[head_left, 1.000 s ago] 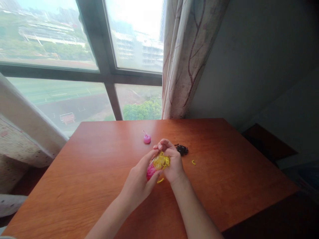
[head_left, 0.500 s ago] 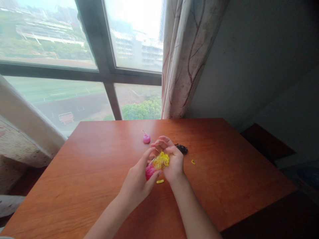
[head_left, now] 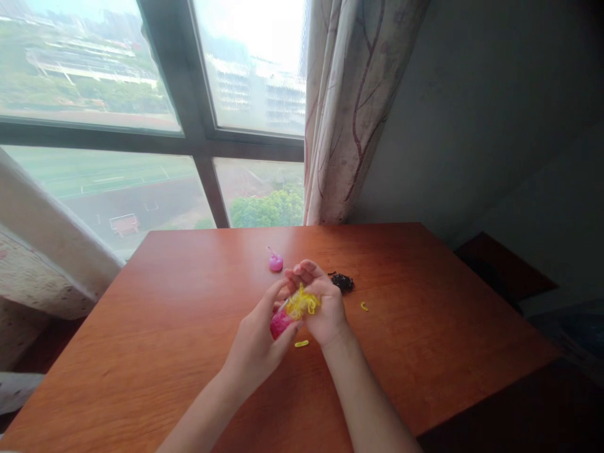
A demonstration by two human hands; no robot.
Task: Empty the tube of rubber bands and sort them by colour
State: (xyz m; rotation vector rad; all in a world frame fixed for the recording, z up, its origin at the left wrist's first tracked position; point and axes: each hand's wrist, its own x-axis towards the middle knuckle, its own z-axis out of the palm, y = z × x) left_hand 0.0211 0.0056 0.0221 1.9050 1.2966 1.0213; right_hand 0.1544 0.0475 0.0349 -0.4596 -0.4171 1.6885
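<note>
Just below the centre of the frame, our left hand (head_left: 255, 330) grips a rounded, partly see-through, bright pink container (head_left: 280, 323), with the thumb on the near side and the fingers behind it. Our right hand (head_left: 330, 311) is cupped, palm turned up and fingers loosely curled, beside a tangled clump of thin, looped yellow bands (head_left: 302, 302). The clump lies between our two hands, against the right palm and next to the container's upper right side; we cannot tell how much of it is inside.

Below the hands, near the lower centre of the frame, we see one flattened yellow loop (head_left: 301, 343) on the reddish-brown wooden table (head_left: 189, 352). A small, curved yellow band (head_left: 363, 306) lies right of centre, and a glossy black bundle of thin strands (head_left: 342, 282) sits just beyond our right hand. Above the hands, a round, shiny pink piece with a thin stem-like loop (head_left: 276, 263) stands on the table. A grey-framed window (head_left: 202, 148) fills the upper left, beside a pale, branch-patterned curtain (head_left: 349, 113) at upper centre.
</note>
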